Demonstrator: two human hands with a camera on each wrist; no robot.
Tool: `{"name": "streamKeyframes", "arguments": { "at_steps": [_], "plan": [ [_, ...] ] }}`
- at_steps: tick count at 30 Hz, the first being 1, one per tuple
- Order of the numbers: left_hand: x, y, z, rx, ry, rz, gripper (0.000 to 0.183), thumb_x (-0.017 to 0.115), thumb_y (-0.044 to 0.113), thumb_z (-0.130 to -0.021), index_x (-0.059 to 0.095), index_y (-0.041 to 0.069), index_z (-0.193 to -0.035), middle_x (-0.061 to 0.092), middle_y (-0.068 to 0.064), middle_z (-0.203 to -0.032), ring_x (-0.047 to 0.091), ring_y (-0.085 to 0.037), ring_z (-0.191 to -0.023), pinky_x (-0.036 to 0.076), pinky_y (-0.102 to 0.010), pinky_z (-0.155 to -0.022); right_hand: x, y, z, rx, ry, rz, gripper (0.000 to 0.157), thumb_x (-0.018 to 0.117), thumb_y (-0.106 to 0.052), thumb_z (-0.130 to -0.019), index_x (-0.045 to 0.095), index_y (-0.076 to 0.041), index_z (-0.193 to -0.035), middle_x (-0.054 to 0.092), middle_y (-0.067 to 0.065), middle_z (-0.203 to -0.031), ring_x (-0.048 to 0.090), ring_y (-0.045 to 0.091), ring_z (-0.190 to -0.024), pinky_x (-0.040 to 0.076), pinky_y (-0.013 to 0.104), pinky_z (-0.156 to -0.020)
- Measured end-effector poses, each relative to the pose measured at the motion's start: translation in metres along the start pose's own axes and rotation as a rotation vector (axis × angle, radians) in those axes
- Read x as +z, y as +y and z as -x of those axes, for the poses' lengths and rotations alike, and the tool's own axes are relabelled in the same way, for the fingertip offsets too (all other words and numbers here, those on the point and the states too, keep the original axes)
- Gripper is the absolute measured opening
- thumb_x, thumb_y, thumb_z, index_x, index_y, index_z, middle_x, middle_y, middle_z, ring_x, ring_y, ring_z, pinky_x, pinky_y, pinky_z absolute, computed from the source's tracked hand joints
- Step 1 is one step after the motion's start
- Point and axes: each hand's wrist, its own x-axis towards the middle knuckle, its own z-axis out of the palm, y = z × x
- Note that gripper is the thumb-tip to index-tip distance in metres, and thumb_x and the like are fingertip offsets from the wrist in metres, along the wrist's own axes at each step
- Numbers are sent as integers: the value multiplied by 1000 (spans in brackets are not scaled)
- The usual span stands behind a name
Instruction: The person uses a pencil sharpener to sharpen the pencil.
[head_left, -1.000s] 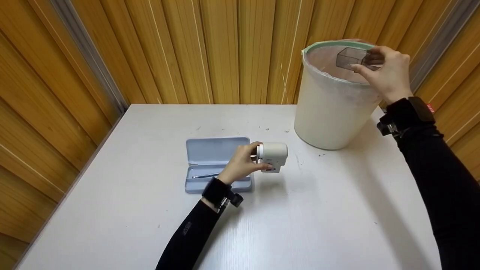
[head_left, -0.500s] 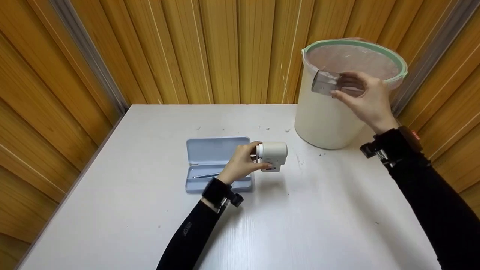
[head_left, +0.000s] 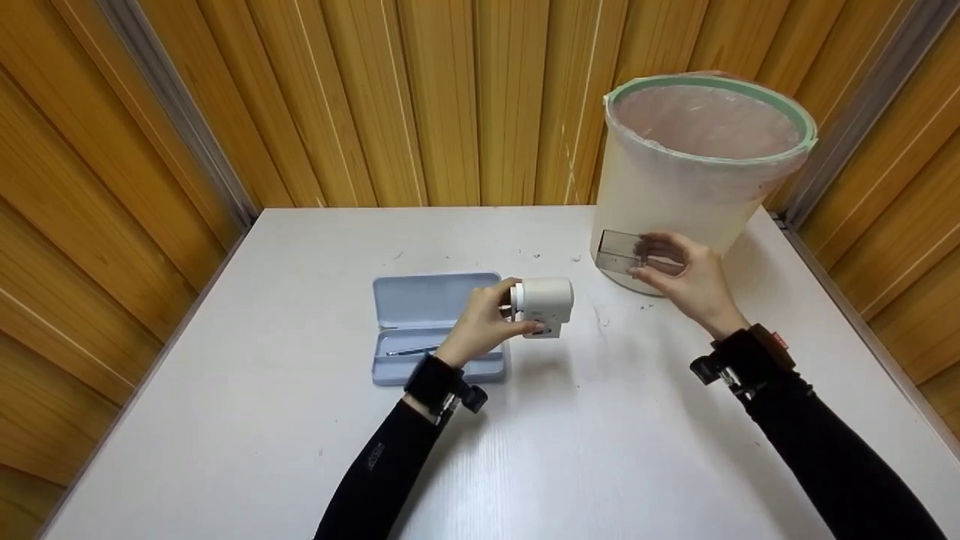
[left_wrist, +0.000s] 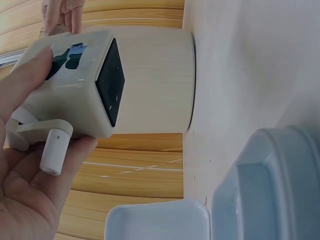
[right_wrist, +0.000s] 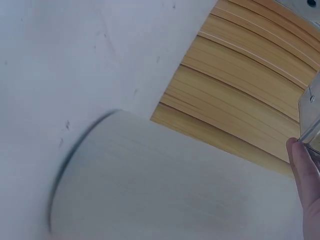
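Note:
My left hand [head_left: 480, 326] grips a cream crank pencil sharpener [head_left: 546, 306], held above the table. In the left wrist view its crank handle [left_wrist: 54, 150] lies by my palm, and a dark square face [left_wrist: 111, 82] points toward the table. My right hand [head_left: 694, 285] pinches a smoky see-through shavings drawer [head_left: 619, 251] between thumb and fingers. That drawer overlaps the lower wall of the bin [head_left: 667, 195] in the head view. Only part of the drawer [right_wrist: 310, 107] enters the right wrist view, at its right edge.
Behind my left hand lies an open light-blue pencil case [head_left: 435, 300], partly hidden by the wrist, with a thin pencil-like stick [head_left: 412, 350] inside. The lined bin stands at the table's back right. Small dark bits [head_left: 536, 256] dot the white table [head_left: 225, 420].
My right hand has come from over the bin's mouth down and to the left, still holding the drawer. The left hand with the sharpener has hardly moved.

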Motion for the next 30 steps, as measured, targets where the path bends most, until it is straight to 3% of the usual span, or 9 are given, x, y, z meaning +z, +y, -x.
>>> {"name": "streamKeyframes", "arguments": {
  "at_steps": [5, 13, 18, 30],
  "plan": [
    [0, -1, 0, 17, 21, -10, 54, 85, 13, -74, 61, -3, -119, 70, -19, -110, 71, -28, -99, 60, -35, -85, 16, 17, 14, 58, -55, -32, 51, 77, 4, -79, 57, 11, -125, 64, 31, -118, 62, -6, -99, 53, 13, -87],
    [-1, -2, -1, 27, 41, 1, 56, 85, 10, -74, 60, -4, -122, 69, -19, -112, 71, -28, -102, 58, -26, -87, 32, 29, 29, 78, -162, -95, 55, 79, 8, -75, 56, 13, -124, 63, 31, -120, 64, 8, -107, 53, 17, -91],
    [0, -1, -2, 33, 36, 21, 57, 85, 9, -74, 60, -4, -123, 69, -20, -114, 70, -29, -104, 58, -26, -88, 42, 30, 34, 90, -183, -146, 56, 79, 11, -72, 57, 13, -123, 62, 33, -120, 66, 14, -108, 54, 21, -91],
    [0, -1, -1, 57, 26, -1, 57, 85, 9, -73, 60, -4, -123, 69, -19, -115, 70, -28, -104, 58, -23, -86, 54, 22, 38, 99, -201, -206, 56, 80, 10, -71, 58, 12, -122, 62, 32, -120, 66, 10, -106, 54, 23, -92]
  ]
}}
